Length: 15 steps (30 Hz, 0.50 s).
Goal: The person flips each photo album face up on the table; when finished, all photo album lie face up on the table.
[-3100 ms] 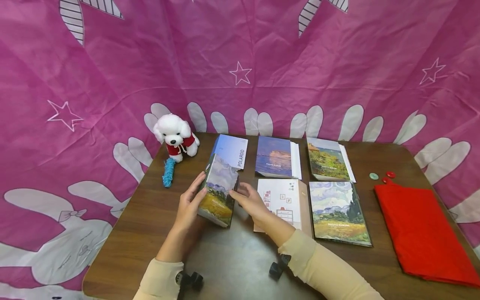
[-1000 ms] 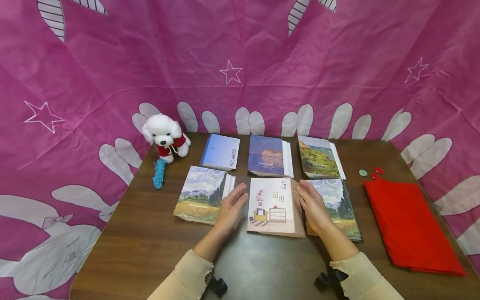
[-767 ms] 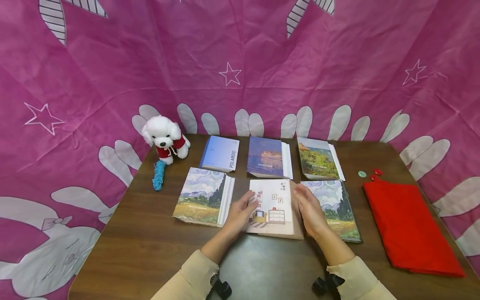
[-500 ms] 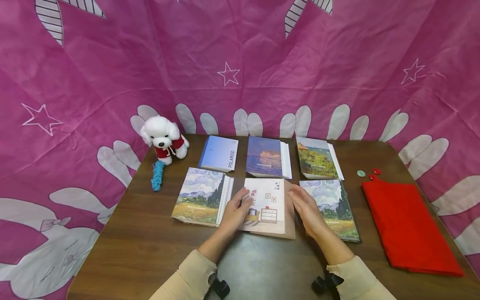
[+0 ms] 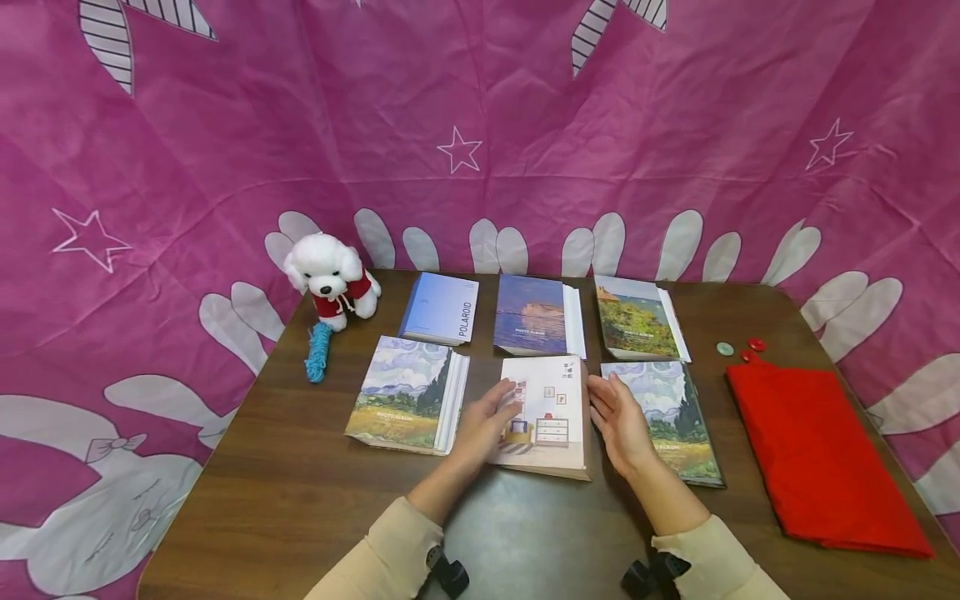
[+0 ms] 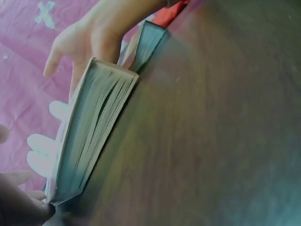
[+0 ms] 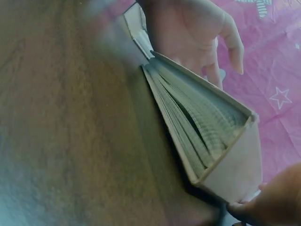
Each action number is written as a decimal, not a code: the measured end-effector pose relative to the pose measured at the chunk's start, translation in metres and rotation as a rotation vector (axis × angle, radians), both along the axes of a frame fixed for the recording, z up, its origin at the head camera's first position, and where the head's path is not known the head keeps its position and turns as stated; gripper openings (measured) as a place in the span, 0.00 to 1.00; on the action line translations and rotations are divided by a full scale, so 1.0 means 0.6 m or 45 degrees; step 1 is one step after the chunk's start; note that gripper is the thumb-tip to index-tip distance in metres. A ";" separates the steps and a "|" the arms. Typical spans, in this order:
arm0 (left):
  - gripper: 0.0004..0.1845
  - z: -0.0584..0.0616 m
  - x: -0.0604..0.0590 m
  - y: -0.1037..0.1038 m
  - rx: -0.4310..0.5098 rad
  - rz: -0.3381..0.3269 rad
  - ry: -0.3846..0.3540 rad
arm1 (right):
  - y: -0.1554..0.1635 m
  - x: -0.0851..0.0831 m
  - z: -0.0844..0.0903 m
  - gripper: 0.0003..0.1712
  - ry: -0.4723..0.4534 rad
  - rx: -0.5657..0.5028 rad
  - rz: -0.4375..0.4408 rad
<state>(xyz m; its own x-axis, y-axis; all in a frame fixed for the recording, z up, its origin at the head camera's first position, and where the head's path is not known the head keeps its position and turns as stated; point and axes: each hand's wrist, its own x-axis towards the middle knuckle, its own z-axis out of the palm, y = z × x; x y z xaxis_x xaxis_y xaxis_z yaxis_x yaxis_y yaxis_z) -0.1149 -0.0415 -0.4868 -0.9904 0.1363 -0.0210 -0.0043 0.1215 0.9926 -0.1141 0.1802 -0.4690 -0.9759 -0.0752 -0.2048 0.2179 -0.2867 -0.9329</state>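
The white album (image 5: 546, 412) with the little room drawing sits in the middle of the front row on the brown surface (image 5: 300, 508), tucked between two wheat-field albums: one on its left (image 5: 401, 392), one on its right (image 5: 671, 412). Gaps on both sides are narrow, just enough for a hand. Behind it the sunset album (image 5: 534, 315) is close too, so the only real open room is the bare stretch toward the person.

Left hand (image 5: 486, 421) is at the album's left edge, fingers (image 5: 506, 393) curled over onto the cover, thumb side down by the pages, so it's gripping that edge. Right hand (image 5: 618, 417) lies along the spine side, fingers (image 5: 603, 392) mostly straight and relaxed, touching the edge rather than clamping it.

The wrist views show the page block (image 6: 91, 127) fanned a bit and the album lifted slightly off the surface on one side.
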 end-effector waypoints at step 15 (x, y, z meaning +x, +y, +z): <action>0.26 -0.010 0.000 0.043 0.141 -0.039 0.010 | 0.013 -0.031 0.007 0.27 -0.076 -0.137 -0.213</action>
<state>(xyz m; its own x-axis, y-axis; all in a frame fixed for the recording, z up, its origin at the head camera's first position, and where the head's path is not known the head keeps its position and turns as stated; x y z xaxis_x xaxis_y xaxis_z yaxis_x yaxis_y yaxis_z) -0.1148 -0.0158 -0.4927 -0.9858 0.1676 0.0032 0.0051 0.0109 0.9999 -0.1328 0.1880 -0.4648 -0.9630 0.0624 -0.2623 0.2130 -0.4206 -0.8819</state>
